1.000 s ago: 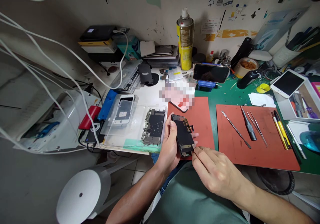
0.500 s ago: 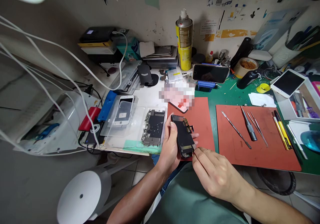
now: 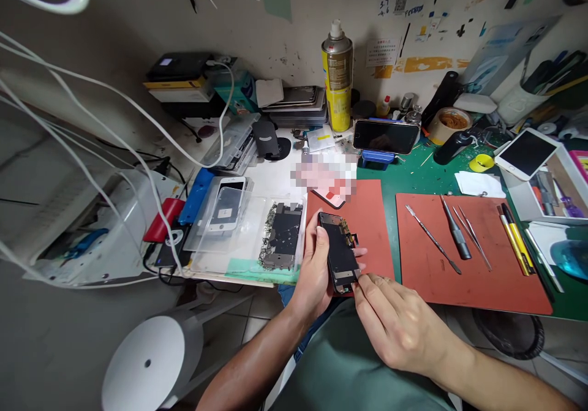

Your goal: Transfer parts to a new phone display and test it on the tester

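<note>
My left hand (image 3: pixel 316 270) is wrapped round a black phone screen assembly (image 3: pixel 340 252), thumb on its left edge and fingertips showing at its right. Gold flex parts show along the upper right of the assembly. The fingers of my right hand (image 3: pixel 390 316) are pinched together at its lower right corner; what lies between them, if anything, is hidden. Behind the hands is a red mat (image 3: pixel 374 227). A second red mat (image 3: pixel 473 276) on the right holds a metal spudger (image 3: pixel 433 239), a screwdriver (image 3: pixel 456 227), tweezers (image 3: pixel 473 236) and yellow pens (image 3: pixel 514 239).
Left of my hands, a clear tray (image 3: pixel 248 215) holds dark phone parts (image 3: pixel 283 236) and small screws. A white phone (image 3: pixel 227 204) lies beside them. Behind stand a yellow spray can (image 3: pixel 339 80) and a phone on a blue stand (image 3: pixel 386 136). White cables hang at left.
The assembly and my left hand have shifted very slightly right and down in the view. My right hand stays pinched at the same corner.
</note>
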`<act>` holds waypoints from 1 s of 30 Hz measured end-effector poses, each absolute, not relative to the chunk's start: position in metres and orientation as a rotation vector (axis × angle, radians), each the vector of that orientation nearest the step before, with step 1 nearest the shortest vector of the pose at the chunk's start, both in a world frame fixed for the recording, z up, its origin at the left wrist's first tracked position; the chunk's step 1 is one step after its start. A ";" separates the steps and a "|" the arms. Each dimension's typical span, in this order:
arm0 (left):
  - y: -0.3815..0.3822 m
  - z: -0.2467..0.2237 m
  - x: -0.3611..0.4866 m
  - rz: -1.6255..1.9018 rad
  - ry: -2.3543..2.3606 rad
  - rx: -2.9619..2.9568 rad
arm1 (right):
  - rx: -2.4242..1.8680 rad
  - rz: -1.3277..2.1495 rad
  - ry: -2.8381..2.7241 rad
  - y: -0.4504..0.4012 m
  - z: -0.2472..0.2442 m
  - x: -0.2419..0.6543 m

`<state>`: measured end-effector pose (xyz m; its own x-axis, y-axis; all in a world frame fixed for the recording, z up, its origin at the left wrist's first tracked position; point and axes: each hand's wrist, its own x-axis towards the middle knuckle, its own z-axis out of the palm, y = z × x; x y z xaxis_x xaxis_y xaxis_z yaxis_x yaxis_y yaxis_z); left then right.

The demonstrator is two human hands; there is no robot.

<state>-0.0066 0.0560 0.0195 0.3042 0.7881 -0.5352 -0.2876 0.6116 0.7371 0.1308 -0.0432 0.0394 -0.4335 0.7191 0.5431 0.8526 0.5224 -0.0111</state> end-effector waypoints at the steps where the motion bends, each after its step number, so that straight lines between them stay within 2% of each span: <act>1: 0.056 0.019 -0.006 0.769 1.026 0.581 | -1.278 -0.369 -2.275 -0.043 0.040 0.131; 30: 0.056 0.021 -0.001 0.768 1.016 0.520 | -1.194 -0.198 -2.078 -0.044 0.019 0.130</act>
